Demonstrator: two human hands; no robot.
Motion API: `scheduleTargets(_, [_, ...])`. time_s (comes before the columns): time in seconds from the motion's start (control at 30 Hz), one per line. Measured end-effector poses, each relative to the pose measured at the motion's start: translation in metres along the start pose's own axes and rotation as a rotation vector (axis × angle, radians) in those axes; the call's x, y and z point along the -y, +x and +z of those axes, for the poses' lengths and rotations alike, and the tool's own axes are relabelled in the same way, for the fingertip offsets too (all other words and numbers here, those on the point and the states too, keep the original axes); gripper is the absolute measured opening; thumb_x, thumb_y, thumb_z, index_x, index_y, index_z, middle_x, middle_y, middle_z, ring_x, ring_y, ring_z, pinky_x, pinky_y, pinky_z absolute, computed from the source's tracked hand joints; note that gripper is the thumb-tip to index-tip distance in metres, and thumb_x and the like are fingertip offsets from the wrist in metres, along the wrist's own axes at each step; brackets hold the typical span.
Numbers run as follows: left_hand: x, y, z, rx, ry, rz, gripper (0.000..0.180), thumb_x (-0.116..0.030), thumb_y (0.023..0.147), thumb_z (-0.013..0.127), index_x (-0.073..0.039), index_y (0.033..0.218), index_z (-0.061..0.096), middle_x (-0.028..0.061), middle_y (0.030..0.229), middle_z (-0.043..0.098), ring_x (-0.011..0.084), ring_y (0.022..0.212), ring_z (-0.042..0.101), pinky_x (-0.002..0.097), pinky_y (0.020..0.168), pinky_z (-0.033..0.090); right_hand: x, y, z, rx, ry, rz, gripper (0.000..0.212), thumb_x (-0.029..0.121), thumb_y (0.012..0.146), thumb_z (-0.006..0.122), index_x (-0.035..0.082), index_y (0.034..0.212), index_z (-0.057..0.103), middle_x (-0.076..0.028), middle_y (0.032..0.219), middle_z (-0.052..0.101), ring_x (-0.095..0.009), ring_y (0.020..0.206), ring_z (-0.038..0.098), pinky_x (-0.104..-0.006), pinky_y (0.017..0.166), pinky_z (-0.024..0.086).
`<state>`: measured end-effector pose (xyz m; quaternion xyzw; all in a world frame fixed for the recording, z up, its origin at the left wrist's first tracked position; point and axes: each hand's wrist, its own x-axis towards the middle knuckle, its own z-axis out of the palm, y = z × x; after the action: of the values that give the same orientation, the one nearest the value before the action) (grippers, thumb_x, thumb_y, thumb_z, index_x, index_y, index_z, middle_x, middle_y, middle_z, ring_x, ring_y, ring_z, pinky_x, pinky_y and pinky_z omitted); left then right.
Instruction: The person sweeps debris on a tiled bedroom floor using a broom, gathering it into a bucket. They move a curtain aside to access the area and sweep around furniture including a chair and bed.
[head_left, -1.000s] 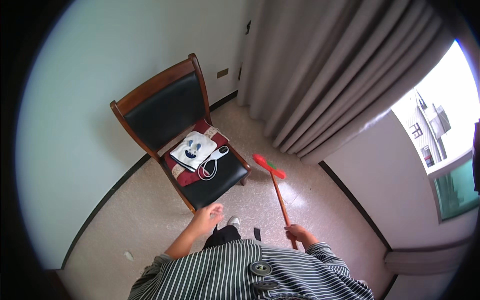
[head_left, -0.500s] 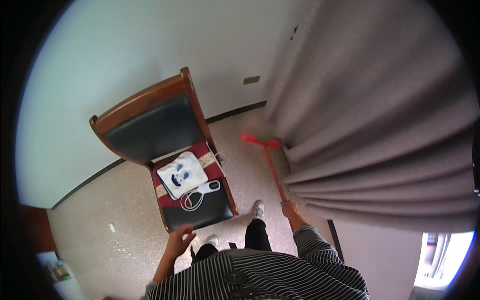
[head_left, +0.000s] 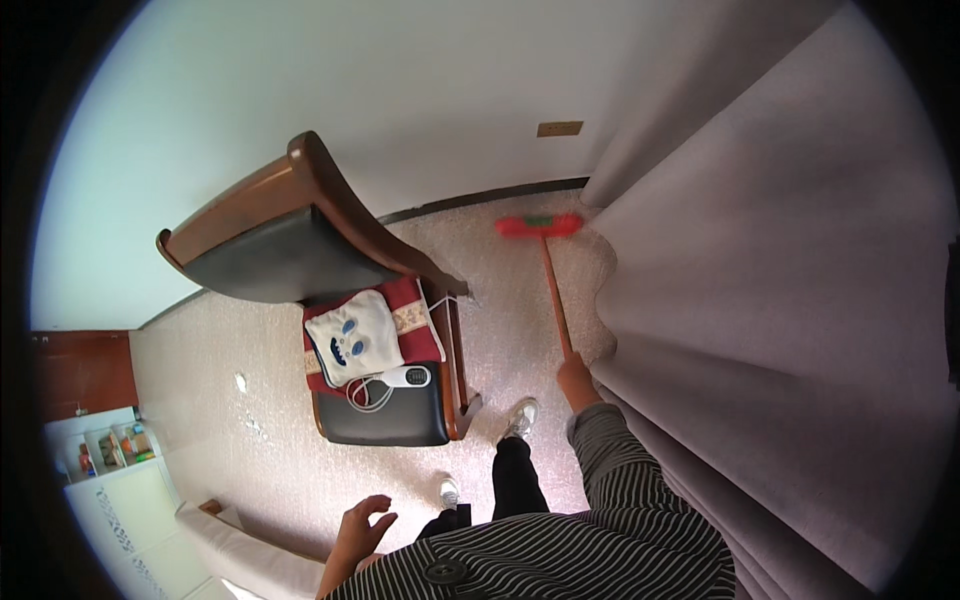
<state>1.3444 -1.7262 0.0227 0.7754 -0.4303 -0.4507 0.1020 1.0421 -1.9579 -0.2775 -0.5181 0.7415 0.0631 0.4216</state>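
Two hands show in the head view. The right hand [head_left: 575,380] is wrapped tight around the end of a broom [head_left: 548,270]. The broom has a long orange stick and a red head with a bit of green on it. From the right hand, the stick runs up toward 12 o'clock, and the red head rests on the floor [head_left: 500,310] near the wall [head_left: 400,100]. The broom head is just beside the grey curtain [head_left: 780,300], which hangs at 3 o'clock from the broom and fills the right side of the view.

The left hand [head_left: 358,532] is low, at about 7 o'clock from the right hand. Its fingers are spread apart and a little bent, and it holds nothing. It hangs over the floor, near a white cushion edge at the bottom left.

At 9 o'clock from the broom stands a chair [head_left: 310,260] with a brown wood frame and a black seat and back. On the seat lie a red cloth [head_left: 415,325], a white pad [head_left: 350,338] with blue marks, and a small white box [head_left: 408,376] with a cord.

One white shoe [head_left: 520,417] is on the floor between the chair and the right hand. Another shoe [head_left: 449,492] is lower down. The person wears a striped shirt [head_left: 620,520] and dark pants.
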Motion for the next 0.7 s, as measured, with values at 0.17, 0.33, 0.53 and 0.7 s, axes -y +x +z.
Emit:
scheduleTargets(0.17, [0.000,0.011,0.005,-0.005,-0.035,0.049,0.024,-0.013,0.069,0.062,0.000,0.088,0.054,0.0117,0.082,0.059,0.0216,0.076,0.058,0.0289,0.068,0.045,-0.132,-0.128,0.003,0.128,-0.170,0.083,0.025,0.019,0.081,0.035,0.002,0.097,0.043,-0.024,0.084,0.054,-0.040,0.076,0.053,-0.0471,0.067,0.042])
scheduleTargets(0.33, [-0.018,0.029,0.010,0.044,-0.067,0.129,0.024,-0.013,0.071,0.061,0.001,0.089,0.054,0.0129,0.082,0.058,0.0214,0.076,0.058,0.0286,0.068,0.045,-0.161,-0.212,-0.049,0.349,-0.400,0.132,0.026,0.017,0.079,0.037,-0.002,0.095,0.043,-0.025,0.086,0.054,-0.038,0.080,0.054,-0.0448,0.070,0.043])
scheduleTargets(0.53, [-0.014,0.047,0.009,0.061,-0.062,0.237,0.023,-0.012,0.070,0.062,0.001,0.088,0.054,0.0129,0.082,0.058,0.0208,0.075,0.058,0.0284,0.066,0.045,-0.100,-0.174,-0.084,0.054,-0.478,-0.044,0.022,0.013,0.077,0.039,-0.001,0.093,0.044,-0.026,0.088,0.053,-0.038,0.081,0.054,-0.0453,0.068,0.043])
scheduleTargets(0.7, [-0.008,0.111,0.022,0.111,0.129,0.316,0.026,-0.018,0.069,0.061,-0.002,0.088,0.054,0.0139,0.084,0.057,0.0281,0.081,0.056,0.0329,0.068,0.044,-0.035,-0.070,-0.040,-0.094,-0.238,-0.013,0.019,0.015,0.081,0.037,0.001,0.092,0.043,-0.021,0.080,0.056,-0.036,0.074,0.056,-0.0459,0.063,0.045])
